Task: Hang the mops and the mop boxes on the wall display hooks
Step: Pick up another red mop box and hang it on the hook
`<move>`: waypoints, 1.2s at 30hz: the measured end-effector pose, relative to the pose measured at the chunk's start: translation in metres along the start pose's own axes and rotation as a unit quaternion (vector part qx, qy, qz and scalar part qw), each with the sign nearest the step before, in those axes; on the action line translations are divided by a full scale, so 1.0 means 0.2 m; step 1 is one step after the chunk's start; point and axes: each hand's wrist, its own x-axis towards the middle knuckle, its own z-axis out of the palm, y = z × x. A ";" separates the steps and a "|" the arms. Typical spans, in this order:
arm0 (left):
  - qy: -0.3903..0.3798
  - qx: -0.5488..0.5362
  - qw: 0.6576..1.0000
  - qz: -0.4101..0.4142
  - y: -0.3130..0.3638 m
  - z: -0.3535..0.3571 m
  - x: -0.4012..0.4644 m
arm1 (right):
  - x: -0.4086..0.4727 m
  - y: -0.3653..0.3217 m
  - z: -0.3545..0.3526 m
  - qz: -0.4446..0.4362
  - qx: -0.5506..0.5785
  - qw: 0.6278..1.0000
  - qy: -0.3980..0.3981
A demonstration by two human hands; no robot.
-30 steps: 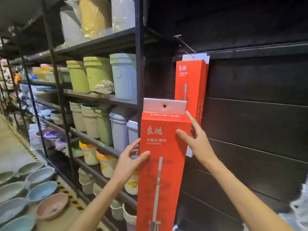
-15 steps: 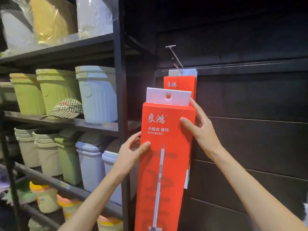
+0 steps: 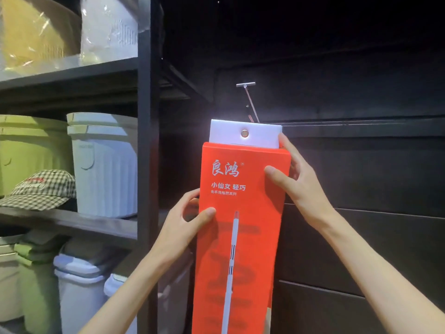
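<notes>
**Mop box held up at the wall hook**

We hold the tall red mop box (image 3: 240, 237) upright in front of the dark slatted wall (image 3: 361, 213). Its front shows white lettering and a printed mop handle; what is inside is hidden from us. Our left hand (image 3: 178, 227) grips the box's left edge at mid-height, thumb flat on the front, fingers wrapped behind. Our right hand (image 3: 298, 186) grips the right edge higher up, thumb on the front, forefinger reaching up along the white hang tab (image 3: 245, 133). Both forearms rise from below.

The tab's eyelet sits below the metal hook (image 3: 249, 100), whose T-shaped tip points toward us; the box is not on the hook.

To the left, the black shelf rack (image 3: 147, 141) carries lidded green bins (image 3: 31, 150) and white bins (image 3: 106, 165), contents unseen, with a checked cap (image 3: 41, 189) resting before them. The top shelf holds plastic-wrapped goods (image 3: 72, 30).
</notes>
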 end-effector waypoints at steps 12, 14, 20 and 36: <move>-0.015 -0.012 0.997 0.072 0.04 -0.05 0.24 | 0.18 -0.13 0.00 -0.057 -0.048 0.997 0.038; -0.017 -0.020 0.997 0.072 0.05 -0.04 0.26 | 0.20 -0.14 0.00 -0.053 -0.057 0.996 0.048; -0.028 -0.037 0.996 0.070 0.05 -0.03 0.30 | 0.22 -0.13 -0.02 -0.034 -0.085 0.994 0.065; -0.045 -0.075 0.996 0.023 -0.04 0.02 0.34 | 0.24 -0.02 -0.02 0.014 -0.092 0.994 0.060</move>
